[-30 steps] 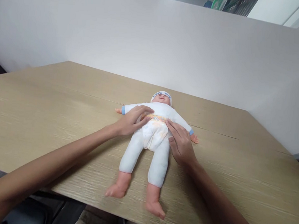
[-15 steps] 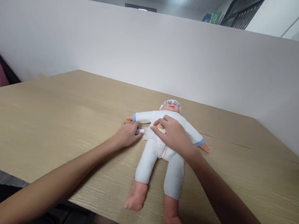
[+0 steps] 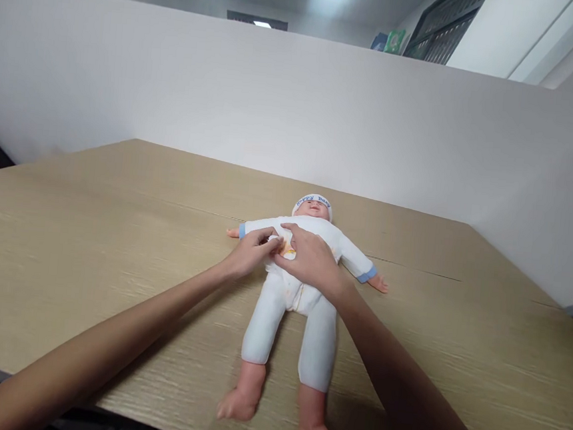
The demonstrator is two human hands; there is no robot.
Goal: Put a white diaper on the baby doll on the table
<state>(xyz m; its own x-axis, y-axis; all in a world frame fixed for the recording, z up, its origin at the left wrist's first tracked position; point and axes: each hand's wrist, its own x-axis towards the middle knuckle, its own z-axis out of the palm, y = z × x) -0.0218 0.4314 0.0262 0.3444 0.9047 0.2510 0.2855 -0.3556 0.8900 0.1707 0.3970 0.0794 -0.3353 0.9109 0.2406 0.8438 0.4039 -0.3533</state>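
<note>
A baby doll (image 3: pixel 270 321) lies on its back, head away from me, in a white suit with blue cuffs and a white cap with blue lettering. Around its hips is a white diaper (image 3: pixel 294 290) with an orange and yellow print at the front. My left hand (image 3: pixel 252 252) pinches the diaper's side tab at the left of the waist. Curled over the diaper's front, my right hand (image 3: pixel 307 257) has its fingers and thumb on the waistband. Both sets of fingertips nearly meet, partly hiding the print.
The doll lies on a wood-grain table (image 3: pixel 115 227) with thin seams. A white partition (image 3: pixel 256 98) rises behind the table and continues along the right. Beyond its top edge are a green package (image 3: pixel 394 42) and ceiling lights.
My left hand has moved right and inward, bringing the tab from beside the doll onto the diaper's front. My right hand stays over the waist. The view has shifted slightly.
</note>
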